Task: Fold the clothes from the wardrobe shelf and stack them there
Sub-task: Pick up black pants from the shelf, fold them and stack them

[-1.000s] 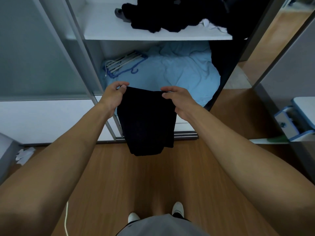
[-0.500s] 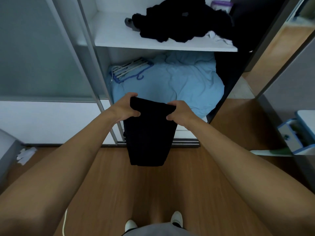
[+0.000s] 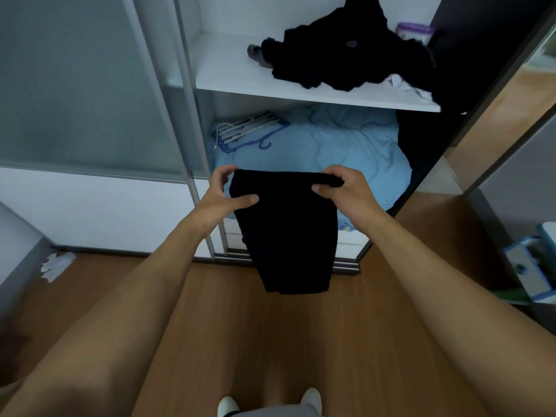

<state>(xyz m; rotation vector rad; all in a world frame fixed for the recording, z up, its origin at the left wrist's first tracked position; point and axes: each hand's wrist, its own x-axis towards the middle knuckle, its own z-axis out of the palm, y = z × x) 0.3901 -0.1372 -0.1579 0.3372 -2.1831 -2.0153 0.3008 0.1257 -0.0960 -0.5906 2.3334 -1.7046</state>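
Nearest, at the bottom edge: two white shoe toes (image 3: 311,398) on a floor (image 3: 270,341) of smooth brown wood-grain boards. Both forearms bare, stretched forward and converging toward the wardrobe opening, wrists about level.

Left hand (image 3: 222,195): clamped on the top-left corner of the black garment (image 3: 288,233), thumb laid flat across the front face, fingers (image 3: 224,173) curled round behind the edge. Right hand (image 3: 344,192): pinching the top-right corner, fingers folded over the upper edge, thumb pressed beneath. Held up in the air between the two hands, in front of the lower compartment and above the floor. Folded to a narrow oblong, matte and dark, top edge taut and straight, lower end hanging loose with a slightly uneven bottom.

Behind it, in the lower compartment: pale blue bedding (image 3: 346,149), soft and rumpled, bulging out over the front. On its left rear, a bundle of white and blue hangers (image 3: 249,129).

Above, a flat white shelf (image 3: 228,72), smooth-faced, carrying a crumpled heap of black clothes (image 3: 340,58) toward the right. Touching the heap's left side, a grey item (image 3: 255,54); at its right front, a scrap of white cloth (image 3: 403,85); behind, a purple-lidded clear container (image 3: 413,30). To the left, a frosted sliding door (image 3: 75,85) in a pale metal frame.
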